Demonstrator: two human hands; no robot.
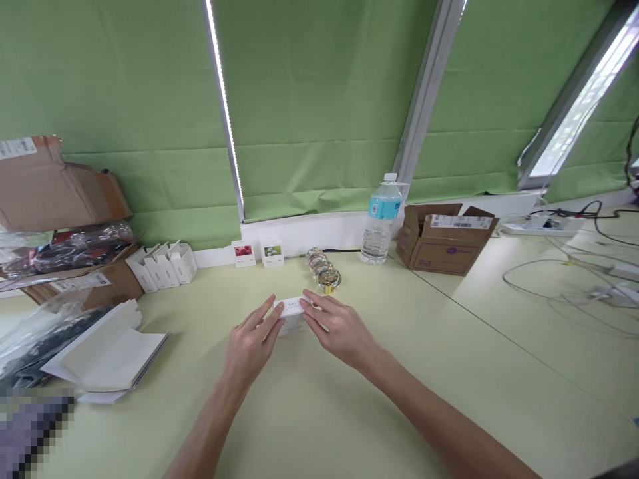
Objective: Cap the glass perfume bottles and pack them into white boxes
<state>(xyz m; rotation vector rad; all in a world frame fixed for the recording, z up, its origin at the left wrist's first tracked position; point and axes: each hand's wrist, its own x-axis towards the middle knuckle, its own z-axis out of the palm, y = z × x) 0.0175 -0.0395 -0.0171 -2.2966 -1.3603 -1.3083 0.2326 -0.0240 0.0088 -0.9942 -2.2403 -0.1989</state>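
Observation:
A small white box (291, 307) with fine print on its top is held between both hands over the middle of the table (299, 412). My left hand (251, 340) pinches its left end with thumb and fingers. From the other side, my right hand (339, 324) grips the right end, its fingertips on the top edge. Just beyond the box lies a row of shiny round metallic items (323, 268). Two small white boxes with pictures, one red (244, 255) and one green (272, 253), stand against the wall.
White open boxes (163, 267) stand at the back left, beside cardboard boxes (74, 189) and plastic bags. Folded white card (112, 352) lies at the left. A water bottle (380, 223), an open brown box (444, 243) and a power strip with cables (542, 226) are at the back right.

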